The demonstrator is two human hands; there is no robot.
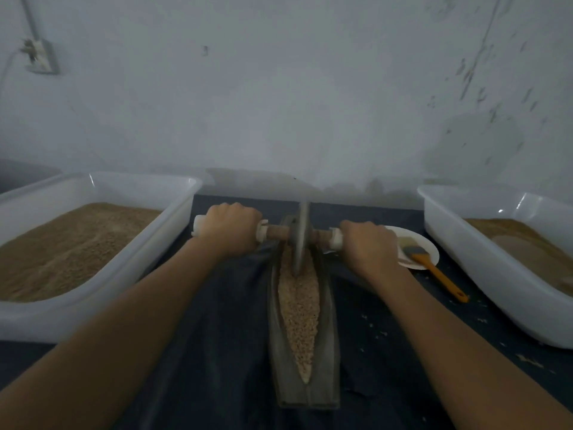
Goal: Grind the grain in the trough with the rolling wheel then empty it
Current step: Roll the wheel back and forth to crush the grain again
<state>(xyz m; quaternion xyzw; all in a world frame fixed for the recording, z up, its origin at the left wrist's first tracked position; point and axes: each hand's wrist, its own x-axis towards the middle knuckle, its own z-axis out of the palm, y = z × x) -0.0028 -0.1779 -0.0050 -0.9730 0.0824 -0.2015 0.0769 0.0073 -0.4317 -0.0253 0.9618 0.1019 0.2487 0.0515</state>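
Gripping the wooden axle's white-capped ends (335, 238), the left hand (231, 226) and right hand (369, 246) hid them, and the grey rolling wheel (301, 240) blurred over the tan grain (299, 308) in the narrow wooden trough (327, 352).

The grey metal rolling wheel (302, 240) is smeared by motion blur, its rim indistinct. The left hand (231, 226) and right hand (367, 243) cover most of the white sleeves on the wooden axle (276, 232). Both white plastic tubs, left (102, 293) and right (483, 274), run off the picture's sides. The right hand hides part of the white round plate (431, 243). The wall socket (40, 57) is too blurred to read
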